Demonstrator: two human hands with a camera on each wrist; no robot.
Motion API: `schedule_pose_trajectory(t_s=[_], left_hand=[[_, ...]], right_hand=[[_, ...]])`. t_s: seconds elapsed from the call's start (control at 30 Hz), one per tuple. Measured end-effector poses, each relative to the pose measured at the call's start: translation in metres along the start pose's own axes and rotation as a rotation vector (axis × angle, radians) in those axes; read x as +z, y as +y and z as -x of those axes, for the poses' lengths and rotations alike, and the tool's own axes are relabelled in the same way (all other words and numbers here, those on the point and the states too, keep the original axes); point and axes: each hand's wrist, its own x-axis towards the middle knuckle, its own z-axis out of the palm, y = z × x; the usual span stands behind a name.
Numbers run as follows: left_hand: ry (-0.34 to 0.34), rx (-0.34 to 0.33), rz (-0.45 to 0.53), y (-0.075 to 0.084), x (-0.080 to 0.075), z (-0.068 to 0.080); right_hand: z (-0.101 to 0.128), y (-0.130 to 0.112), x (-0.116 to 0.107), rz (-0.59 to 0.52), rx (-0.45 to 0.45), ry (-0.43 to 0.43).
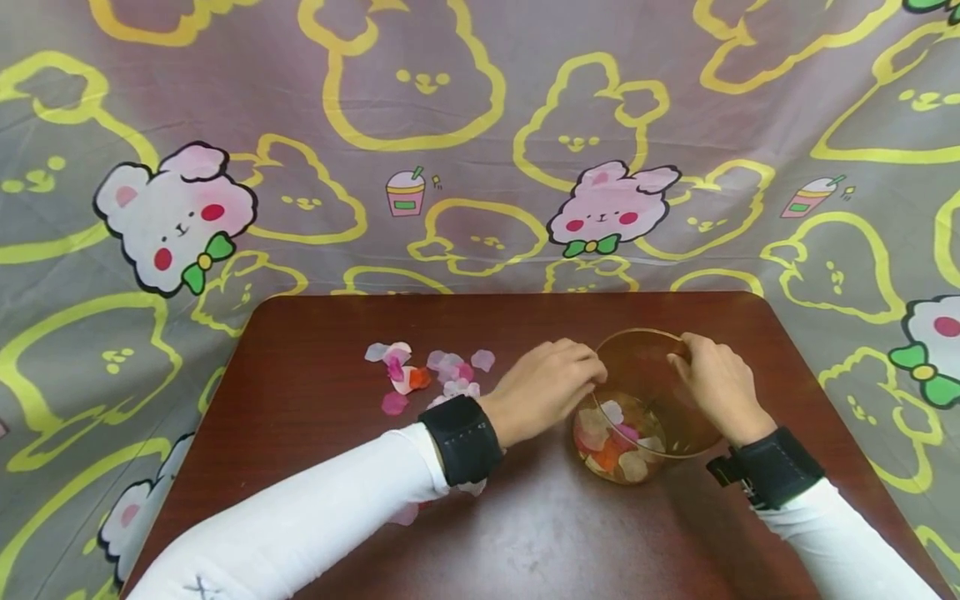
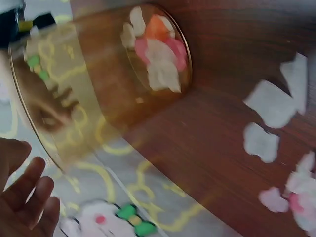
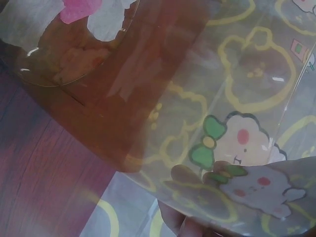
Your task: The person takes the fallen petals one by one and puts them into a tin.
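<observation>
A see-through amber cylindrical container (image 1: 645, 367) stands on the table's right half, leaning slightly, with its open rim upward. White, pink and orange petals (image 1: 611, 454) lie at its bottom. My right hand (image 1: 722, 387) grips the rim on the right; its fingers (image 3: 173, 217) show partly past the clear wall in the right wrist view. At the left side of the rim is my left hand (image 1: 547, 385). Its loosely bent fingers (image 2: 29, 197) hold nothing and appear just apart from the rim in the left wrist view.
Loose pink, white and orange petals (image 1: 396, 403) are scattered left of the container on the dark brown table (image 1: 315, 450). Some more petals (image 1: 405, 514) show beneath the left forearm. A cartoon-printed cloth (image 1: 465, 179) hangs behind and beside the table.
</observation>
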Motion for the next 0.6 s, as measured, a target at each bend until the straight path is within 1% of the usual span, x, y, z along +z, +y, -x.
schedule_pose_trajectory(t_s=[0.13,0.27,0.37,0.43,0.47,0.53,0.6], left_hand=[[0.072,-0.164,0.104,-0.031,-0.004,0.008],[0.108,-0.390,0.205,-0.069,-0.007,0.022],[0.124,-0.552,0.243,-0.100,-0.007,0.039],[0.131,-0.638,0.243,-0.121,-0.005,0.053],[0.133,-0.672,0.227,-0.132,-0.004,0.061],[0.135,-0.723,0.197,-0.150,-0.001,0.078],[0.121,-0.763,0.170,-0.164,0.002,0.095]], right_hand=[[0.000,-0.001,-0.001,0.001,-0.003,-0.002],[0.001,0.000,-0.001,-0.003,0.002,-0.005],[0.000,0.000,-0.001,-0.001,0.004,0.001],[0.000,0.000,-0.001,-0.002,0.003,0.004],[0.000,0.000,-0.001,-0.003,0.001,0.003],[0.000,0.000,-0.001,-0.002,-0.008,0.006],[0.000,0.000,0.000,-0.001,-0.016,0.010]])
